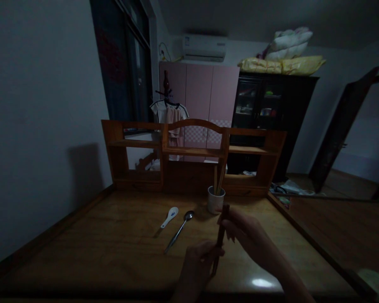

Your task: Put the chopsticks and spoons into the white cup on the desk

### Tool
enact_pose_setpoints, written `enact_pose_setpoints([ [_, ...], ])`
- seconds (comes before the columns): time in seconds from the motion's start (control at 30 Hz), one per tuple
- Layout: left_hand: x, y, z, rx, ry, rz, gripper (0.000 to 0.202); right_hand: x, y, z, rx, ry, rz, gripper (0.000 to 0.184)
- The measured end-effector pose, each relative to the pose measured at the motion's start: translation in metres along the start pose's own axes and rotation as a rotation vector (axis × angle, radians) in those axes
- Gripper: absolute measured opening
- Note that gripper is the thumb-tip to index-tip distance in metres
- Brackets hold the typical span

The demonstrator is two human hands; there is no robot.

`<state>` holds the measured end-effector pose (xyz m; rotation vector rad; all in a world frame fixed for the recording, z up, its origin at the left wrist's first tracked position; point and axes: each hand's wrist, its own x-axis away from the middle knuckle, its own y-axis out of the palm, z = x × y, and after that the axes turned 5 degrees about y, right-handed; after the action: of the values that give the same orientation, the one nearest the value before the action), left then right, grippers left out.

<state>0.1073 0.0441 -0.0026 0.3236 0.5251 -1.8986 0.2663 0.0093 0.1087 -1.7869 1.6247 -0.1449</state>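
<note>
Both my hands hold dark wooden chopsticks point(220, 235) upright over the wooden desk point(113, 248). My left hand point(198, 263) is closed around their lower part. My right hand point(240, 231) pinches them near the top. Just beyond stands a white cup point(215, 201) with several chopsticks point(218, 180) sticking out of it. Left of the cup, a metal spoon point(180, 235) and a white ceramic spoon point(169, 216) lie flat on the desk.
A wooden shelf unit point(192, 155) stands along the desk's far edge. Behind it are a pink wardrobe point(205, 97), a dark cabinet point(271, 109) topped with bedding, and hanging clothes point(170, 115). A wall is on the left and an open door point(344, 126) on the right.
</note>
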Motion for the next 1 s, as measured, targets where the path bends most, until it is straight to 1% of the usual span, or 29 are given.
enact_pose_setpoints([
  [0.07, 0.0, 0.0, -0.001, -0.024, 0.043, -0.008, 0.019, -0.003, -0.004, -0.002, 0.004, -0.026, 0.062, 0.025],
  [0.1, 0.0, 0.0, 0.0, -0.03, 0.062, -0.01, 0.019, -0.005, -0.006, -0.003, 0.006, -0.039, 0.075, 0.025],
  [0.17, 0.0, 0.0, 0.001, -0.023, 0.059, -0.006, 0.021, -0.007, -0.007, -0.005, 0.005, -0.054, 0.072, 0.023],
  [0.27, 0.001, -0.002, 0.006, -0.013, 0.025, -0.005, 0.02, -0.008, -0.007, -0.011, -0.003, -0.058, 0.038, 0.019],
  [0.4, 0.001, -0.004, 0.012, 0.003, 0.012, -0.017, 0.02, -0.007, -0.005, -0.02, -0.005, -0.09, -0.016, 0.016],
  [0.57, 0.001, -0.003, 0.011, 0.014, 0.025, -0.004, 0.021, -0.006, -0.004, -0.021, -0.01, -0.069, -0.023, 0.009],
  [0.73, 0.0, -0.005, 0.007, 0.026, 0.02, -0.017, 0.017, -0.006, -0.004, -0.022, -0.007, -0.069, -0.066, 0.011],
  [0.87, 0.0, -0.006, 0.005, 0.082, 0.007, -0.012, 0.015, -0.008, -0.007, -0.025, -0.007, -0.08, -0.087, 0.011],
  [1.0, 0.003, -0.004, 0.006, 0.134, -0.011, 0.013, 0.016, -0.011, -0.01, -0.028, -0.103, -0.061, -0.168, 0.016],
])
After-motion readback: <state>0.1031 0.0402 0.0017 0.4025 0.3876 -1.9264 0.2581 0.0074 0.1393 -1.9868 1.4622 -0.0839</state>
